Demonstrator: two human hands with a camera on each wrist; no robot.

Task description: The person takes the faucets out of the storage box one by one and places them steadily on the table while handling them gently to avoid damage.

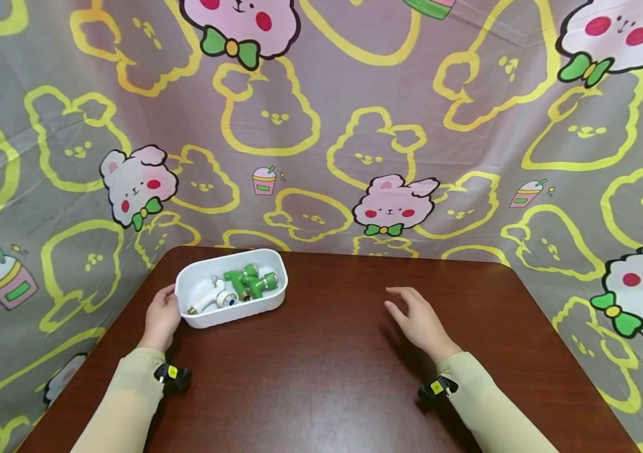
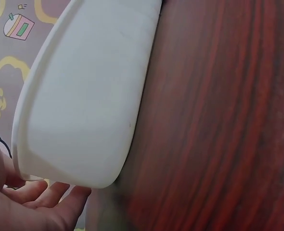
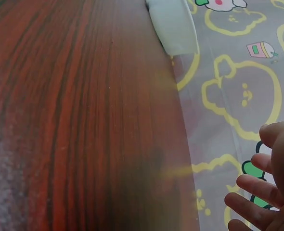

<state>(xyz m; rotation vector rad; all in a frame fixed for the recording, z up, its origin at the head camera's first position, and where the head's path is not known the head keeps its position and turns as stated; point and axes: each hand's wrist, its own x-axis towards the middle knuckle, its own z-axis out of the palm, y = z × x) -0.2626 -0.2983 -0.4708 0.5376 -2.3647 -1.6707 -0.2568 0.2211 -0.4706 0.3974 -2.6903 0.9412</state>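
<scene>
A white plastic tray (image 1: 231,314) stands at the back left of the table. Inside it lie a white tap (image 1: 212,297) with a brass-coloured end and two green taps (image 1: 262,284), close together. My left hand (image 1: 162,318) holds the tray's left end by the rim; in the left wrist view its fingers (image 2: 60,204) lie against the outside of the end wall, partly hidden by it. Over the right part of the table, my right hand (image 1: 419,322) hovers with fingers extended and holds nothing. The right wrist view shows its fingers (image 3: 257,190) spread apart.
The dark red-brown wooden table (image 1: 321,365) reaches back to a patterned cloth (image 1: 321,157) that hangs behind it and along both sides. A dark wrist camera (image 1: 177,376) sits on the left sleeve, another camera (image 1: 435,389) on the right.
</scene>
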